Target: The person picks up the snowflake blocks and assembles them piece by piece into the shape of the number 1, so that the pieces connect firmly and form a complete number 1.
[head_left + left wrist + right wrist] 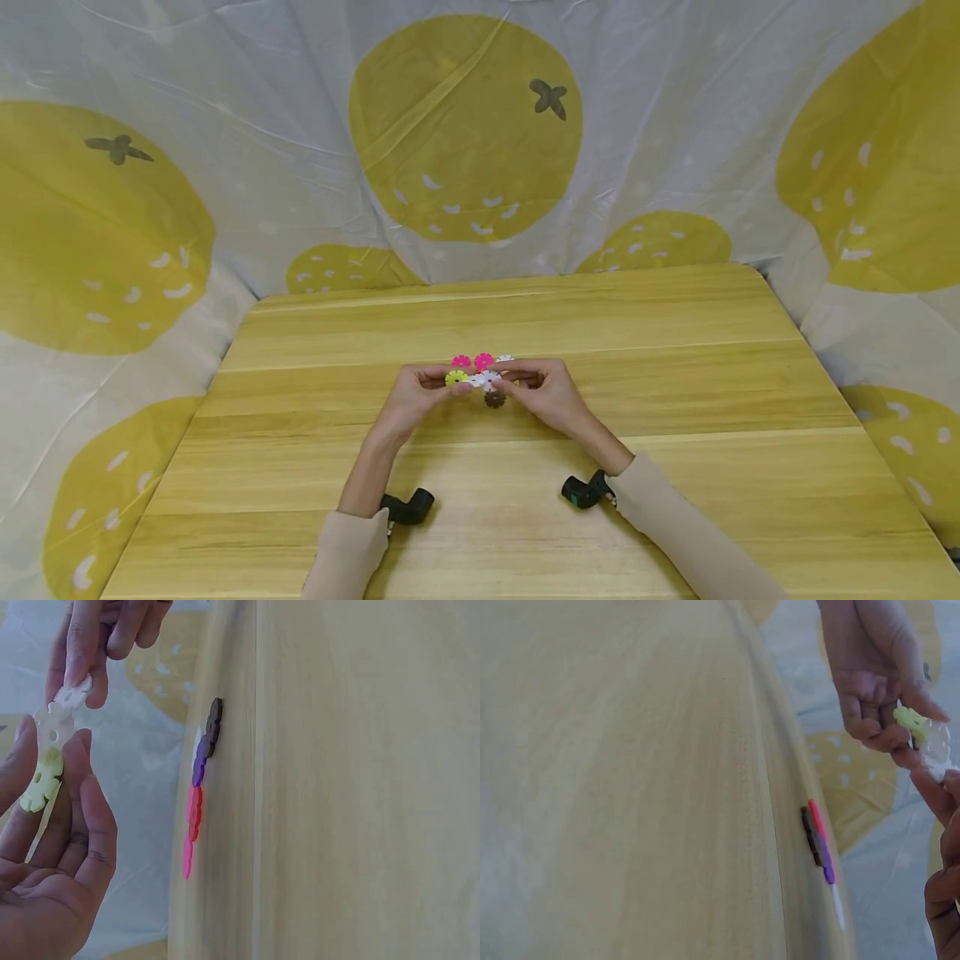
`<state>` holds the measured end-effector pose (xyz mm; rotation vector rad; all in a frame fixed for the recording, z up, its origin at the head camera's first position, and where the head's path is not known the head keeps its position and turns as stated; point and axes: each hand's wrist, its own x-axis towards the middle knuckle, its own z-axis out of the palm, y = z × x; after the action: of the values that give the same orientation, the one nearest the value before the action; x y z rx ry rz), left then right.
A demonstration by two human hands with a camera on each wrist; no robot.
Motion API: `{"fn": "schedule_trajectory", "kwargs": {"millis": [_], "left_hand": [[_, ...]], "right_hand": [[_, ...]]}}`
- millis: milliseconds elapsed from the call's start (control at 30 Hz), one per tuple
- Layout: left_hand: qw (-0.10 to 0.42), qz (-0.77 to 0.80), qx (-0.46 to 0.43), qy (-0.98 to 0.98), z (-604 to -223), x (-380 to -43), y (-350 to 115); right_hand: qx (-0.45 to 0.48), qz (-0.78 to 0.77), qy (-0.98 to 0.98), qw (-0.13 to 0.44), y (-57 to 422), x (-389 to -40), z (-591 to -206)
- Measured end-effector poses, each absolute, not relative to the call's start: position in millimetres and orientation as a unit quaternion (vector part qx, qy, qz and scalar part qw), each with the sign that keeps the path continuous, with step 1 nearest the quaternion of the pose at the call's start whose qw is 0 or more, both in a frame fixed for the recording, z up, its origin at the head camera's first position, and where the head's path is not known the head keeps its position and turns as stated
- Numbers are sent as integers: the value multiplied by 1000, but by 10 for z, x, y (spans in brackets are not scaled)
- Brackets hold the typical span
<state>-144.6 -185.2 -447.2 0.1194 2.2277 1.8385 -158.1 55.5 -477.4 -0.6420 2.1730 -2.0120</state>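
Note:
Both hands meet above the wooden table, holding a short chain of notched, flower-shaped plastic discs. My left hand (416,396) pinches the chain between thumb and fingers around the yellow disc (41,780) and the middle white disc (54,729). At the other end, my right hand (551,396) pinches a white disc (75,695) between thumb and fingertip. That white disc overlaps the middle one's edge. Beyond the hands lie more discs: a brown disc (214,726), a purple disc (199,761), a red disc (196,814) and a pink disc (187,855).
The discs beyond the hands lie on the wooden table (675,375). A patterned cloth (660,108) hangs behind its far edge. Black wrist devices sit on both forearms, one by the left sleeve (345,550), the other by the right sleeve (675,525).

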Motion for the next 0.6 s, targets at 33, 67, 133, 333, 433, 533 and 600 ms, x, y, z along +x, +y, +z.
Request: {"fn": "schedule_trajectory", "kwargs": {"millis": [33, 67, 133, 333, 433, 533, 600], "left_hand": [[125, 628, 45, 767, -4470, -1445, -1854], [123, 622, 50, 772, -4468, -1443, -1857], [116, 607, 65, 783, -4467, -1439, -1846], [57, 553, 139, 819, -4486, -1436, -1775], [40, 549, 154, 821, -4494, -1432, -1730], [32, 550, 160, 819, -4508, -1432, -1702], [30, 550, 162, 819, -4516, -1432, -1694]], "right_hand": [[-212, -663, 715, 58, 558, -1584, -4777], [-212, -663, 716, 58, 559, -1587, -4778], [-211, -660, 719, 59, 561, -1594, -4793], [-205, -669, 709, 91, 543, -1597, -4815], [-195, -685, 693, 111, 530, -1589, -4816], [-185, -695, 685, 117, 521, -1585, -4823], [-183, -695, 686, 118, 519, -1586, -4826]]}}
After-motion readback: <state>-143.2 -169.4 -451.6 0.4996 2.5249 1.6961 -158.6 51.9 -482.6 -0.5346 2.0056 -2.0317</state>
